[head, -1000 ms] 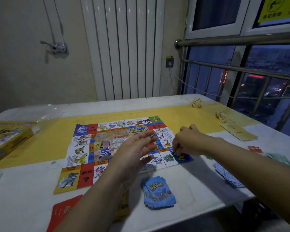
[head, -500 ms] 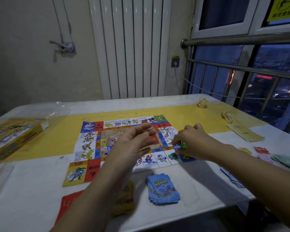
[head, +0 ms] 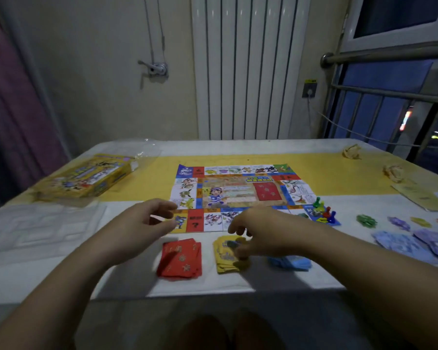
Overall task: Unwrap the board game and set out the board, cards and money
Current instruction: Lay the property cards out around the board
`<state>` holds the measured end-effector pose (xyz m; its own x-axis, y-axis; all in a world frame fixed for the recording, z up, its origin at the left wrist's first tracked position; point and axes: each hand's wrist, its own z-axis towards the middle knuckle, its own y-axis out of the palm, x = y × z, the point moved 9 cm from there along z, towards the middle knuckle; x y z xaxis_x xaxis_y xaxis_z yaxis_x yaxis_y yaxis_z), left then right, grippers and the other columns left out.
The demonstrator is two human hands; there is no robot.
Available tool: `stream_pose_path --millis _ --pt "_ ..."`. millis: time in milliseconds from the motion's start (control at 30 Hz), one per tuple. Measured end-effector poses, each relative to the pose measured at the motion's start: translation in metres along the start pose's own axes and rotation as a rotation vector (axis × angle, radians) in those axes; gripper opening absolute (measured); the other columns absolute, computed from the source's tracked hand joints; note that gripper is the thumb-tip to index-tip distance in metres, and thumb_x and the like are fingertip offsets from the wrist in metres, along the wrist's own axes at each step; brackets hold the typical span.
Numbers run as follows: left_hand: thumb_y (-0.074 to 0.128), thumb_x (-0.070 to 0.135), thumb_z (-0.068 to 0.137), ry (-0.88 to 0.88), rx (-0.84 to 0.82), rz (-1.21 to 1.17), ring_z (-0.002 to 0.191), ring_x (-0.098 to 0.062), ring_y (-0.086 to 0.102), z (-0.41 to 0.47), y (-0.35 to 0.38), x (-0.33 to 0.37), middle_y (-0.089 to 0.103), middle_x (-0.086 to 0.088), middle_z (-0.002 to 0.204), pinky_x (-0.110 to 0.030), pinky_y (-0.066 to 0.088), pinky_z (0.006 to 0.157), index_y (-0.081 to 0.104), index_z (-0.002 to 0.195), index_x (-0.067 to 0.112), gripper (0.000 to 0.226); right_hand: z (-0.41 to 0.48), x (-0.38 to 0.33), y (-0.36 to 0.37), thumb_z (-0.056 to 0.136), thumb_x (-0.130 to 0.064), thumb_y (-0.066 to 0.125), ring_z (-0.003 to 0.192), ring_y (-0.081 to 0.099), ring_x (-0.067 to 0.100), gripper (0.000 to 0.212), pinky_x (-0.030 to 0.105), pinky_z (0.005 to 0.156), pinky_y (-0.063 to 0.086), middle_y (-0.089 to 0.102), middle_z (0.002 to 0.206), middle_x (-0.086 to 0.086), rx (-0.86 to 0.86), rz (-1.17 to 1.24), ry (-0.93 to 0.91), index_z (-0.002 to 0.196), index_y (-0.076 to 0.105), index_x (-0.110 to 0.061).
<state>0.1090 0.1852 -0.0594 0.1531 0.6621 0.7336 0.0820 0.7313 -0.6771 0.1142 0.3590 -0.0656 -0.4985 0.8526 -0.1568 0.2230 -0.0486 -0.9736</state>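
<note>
Right hand [head: 263,231] seemingly touches flat rectangular yellow cards [head: 223,260].

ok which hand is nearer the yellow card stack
Right. The right hand is over the yellow card stack; the left hand hovers off to its left, by the red cards.

- We see the game board [head: 240,195] unfolded and flat on the desk [head: 238,281], with colourful squares framing a cartoon centre.
- Just before its near edge we find a row: red card stack [head: 181,260], yellow card stack [head: 225,257], blue card stack [head: 291,262].
- We see the play money [head: 415,242] lying to the right in loose purple-blue fans.
- Coloured pawns [head: 323,213] stand clustered on the board's near right corner.
</note>
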Motion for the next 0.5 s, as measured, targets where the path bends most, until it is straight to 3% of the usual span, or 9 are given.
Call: stream_pose_path --millis 100,300,400,500 --pt "0.067 0.032 0.086 -0.087 -0.111 0.171 0.096 -0.004 0.06 -0.005 0.004 -0.021 0.058 0.006 0.119 -0.022 0.048 0.081 0.053 0.124 0.031 0.041 0.009 -0.007 0.008 0.087 -0.039 0.064 0.122 0.049 0.02 0.061 0.033 0.096 0.042 0.049 0.138 0.001 -0.058 -0.013 0.034 0.14 0.042 -0.019" --pt "0.072 0.05 0.075 -0.131 -0.284 0.488 0.1 -0.01 0.052 -0.004 0.027 -0.027 0.051 0.003 0.132 -0.023 0.041 0.085 0.042 0.139 0.027 0.074 0.027 -0.051 -0.005 0.088 -0.035 0.064 0.12 0.05 0.019 0.058 0.028 0.092 0.041 0.051 0.137 0.002 -0.027 -0.033 -0.074 0.139 0.044 -0.015" --pt "0.073 0.047 0.076 -0.112 -0.339 0.573 0.108 -0.015 0.054 0.0 0.036 -0.024 0.052 0.001 0.13 -0.025 0.044 0.09 0.042 0.139 0.022 0.075 0.047 -0.061 0.011 0.083 -0.036 0.07 0.115 0.055 0.024 0.06 0.034 0.096 0.047 0.057 0.129 0.007 -0.115 -0.074 -0.045 0.133 0.05 -0.009" --pt "0.073 0.049 0.074 -0.109 -0.382 0.605 0.107 -0.016 0.055 0.003 0.038 -0.025 0.053 0.001 0.126 -0.03 0.046 0.092 0.045 0.135 0.022 0.072 0.064 -0.064 0.028 0.078 -0.042 0.073 0.099 0.063 0.025 0.053 0.037 0.084 0.053 0.066 0.11 0.009 -0.199 -0.132 -0.039 0.117 0.061 -0.008"
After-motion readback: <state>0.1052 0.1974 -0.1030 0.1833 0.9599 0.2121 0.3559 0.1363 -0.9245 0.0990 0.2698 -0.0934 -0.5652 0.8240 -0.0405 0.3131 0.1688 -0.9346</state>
